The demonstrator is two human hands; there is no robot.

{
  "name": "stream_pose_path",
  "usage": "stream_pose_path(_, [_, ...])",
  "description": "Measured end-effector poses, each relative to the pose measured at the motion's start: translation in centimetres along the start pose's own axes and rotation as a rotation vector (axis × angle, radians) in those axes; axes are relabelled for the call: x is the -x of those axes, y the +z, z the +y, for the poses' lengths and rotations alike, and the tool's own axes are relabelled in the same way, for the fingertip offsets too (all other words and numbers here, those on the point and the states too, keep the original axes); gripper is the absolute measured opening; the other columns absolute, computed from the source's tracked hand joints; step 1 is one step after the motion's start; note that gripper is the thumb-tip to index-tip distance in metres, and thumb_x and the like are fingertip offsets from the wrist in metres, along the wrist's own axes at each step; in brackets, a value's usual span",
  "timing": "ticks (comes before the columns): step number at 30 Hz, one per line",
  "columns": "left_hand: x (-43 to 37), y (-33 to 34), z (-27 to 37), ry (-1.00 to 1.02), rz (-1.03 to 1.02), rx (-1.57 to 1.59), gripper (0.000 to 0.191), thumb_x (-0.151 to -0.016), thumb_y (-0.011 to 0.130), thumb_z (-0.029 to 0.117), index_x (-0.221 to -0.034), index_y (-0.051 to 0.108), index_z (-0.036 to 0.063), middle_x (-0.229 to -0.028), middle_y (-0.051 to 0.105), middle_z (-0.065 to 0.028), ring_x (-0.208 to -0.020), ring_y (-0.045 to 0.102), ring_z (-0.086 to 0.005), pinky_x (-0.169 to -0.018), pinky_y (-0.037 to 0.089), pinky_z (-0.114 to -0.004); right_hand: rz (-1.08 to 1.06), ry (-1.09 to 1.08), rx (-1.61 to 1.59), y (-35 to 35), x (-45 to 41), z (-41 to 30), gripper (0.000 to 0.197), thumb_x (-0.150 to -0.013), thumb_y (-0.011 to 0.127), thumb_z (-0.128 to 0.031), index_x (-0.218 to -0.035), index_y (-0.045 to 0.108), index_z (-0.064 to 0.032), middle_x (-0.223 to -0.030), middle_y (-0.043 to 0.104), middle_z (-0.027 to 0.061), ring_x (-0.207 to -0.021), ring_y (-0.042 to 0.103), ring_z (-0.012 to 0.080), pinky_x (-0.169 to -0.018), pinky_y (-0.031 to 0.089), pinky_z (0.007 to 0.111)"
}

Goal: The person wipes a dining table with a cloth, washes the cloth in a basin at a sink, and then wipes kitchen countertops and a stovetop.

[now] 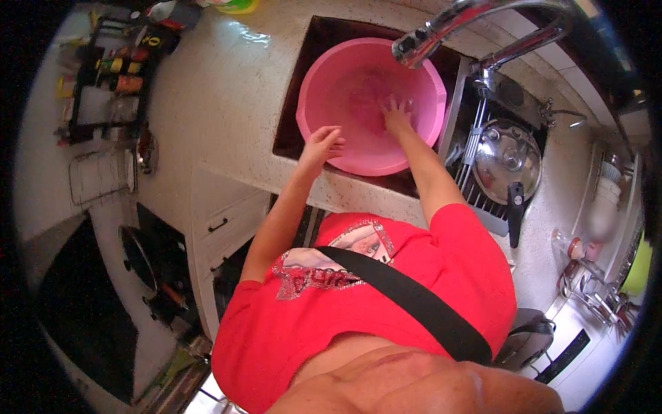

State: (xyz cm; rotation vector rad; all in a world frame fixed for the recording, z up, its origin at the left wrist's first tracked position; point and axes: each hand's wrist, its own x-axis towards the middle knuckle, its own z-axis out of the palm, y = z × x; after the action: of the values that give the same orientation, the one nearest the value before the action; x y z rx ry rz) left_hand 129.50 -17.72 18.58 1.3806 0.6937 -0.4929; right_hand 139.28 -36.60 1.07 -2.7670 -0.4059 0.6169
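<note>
A large pink plastic basin (357, 155) sits in the dark kitchen sink (290, 135). Inside it, toward the right, my right hand (397, 115) reaches down with the fingers spread and nothing in them; it looks dipped in cloudy water, though the depth is hard to judge. My left hand (326, 144) hovers over the basin's near left rim, fingers loosely curled and apart, holding nothing. Above the far right rim hangs the chrome faucet spout (411, 49). No stream of water shows beneath it.
Right of the basin, a glass pan lid (509, 160) with a black handle (515, 207) lies over a metal drying rack (468, 171). A speckled countertop (222, 119) runs left to a black shelf rack (111, 77) of jars. Dishes (605, 202) and cutlery (602, 300) stand far right.
</note>
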Motion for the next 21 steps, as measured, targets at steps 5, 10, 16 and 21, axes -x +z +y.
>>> stream_pose_path(5, [-9.6,3.9,-0.2,0.028,-0.13,-0.258,0.058,-0.087,0.053,0.043,-0.13,0.042,0.0071,-0.115,0.054,-0.0135,-0.102,0.054,-0.0253,-0.084,0.045,-0.037,-0.077,-0.007,0.043,0.1,-3.6,1.1,0.074,-0.076,0.063,-0.02,-0.137,0.025,-0.0042,-0.132,0.034,0.0254,-0.121,0.035,0.0443,-0.099,0.033,0.045])
stream_pose_path(10, [-15.5,3.1,-4.2,-0.384,-0.017,-0.576,0.074,-0.079,0.052,0.06,-0.128,0.044,0.0048,-0.122,0.051,-0.0133,-0.105,0.051,-0.0232,-0.087,0.043,-0.037,0.235,0.206,-0.255,4.2,-3.2,0.0,0.065,-0.072,0.063,-0.015,-0.128,0.034,0.0012,-0.121,0.047,0.0241,-0.111,0.047,0.0386,-0.092,0.04,0.042])
stream_pose_path(16, [-16.8,1.5,-4.0,-0.271,-0.038,0.543,0.045,-0.086,0.051,0.046,-0.104,0.057,0.0058,-0.098,0.061,-0.0081,-0.087,0.057,-0.0246,-0.076,0.047,-0.038,0.021,-0.036,-0.726,-5.7,1.7,-8.4,0.045,-0.073,0.062,-0.025,-0.11,0.051,-0.0025,-0.084,0.059,0.0201,-0.079,0.058,0.039,-0.076,0.046,0.046])
stream_pose_path(21, [-21.2,-3.0,-9.6,-0.264,-0.001,0.482,0.037,-0.088,0.05,0.041,-0.098,0.057,0.0059,-0.091,0.061,-0.0072,-0.083,0.058,-0.0236,-0.069,0.048,-0.039,0.498,-0.351,-0.685,-7.3,2.9,-12.9,0.023,-0.076,0.062,-0.022,-0.088,0.057,-0.0028,-0.079,0.058,0.0153,-0.072,0.059,0.0317,-0.065,0.047,0.041])
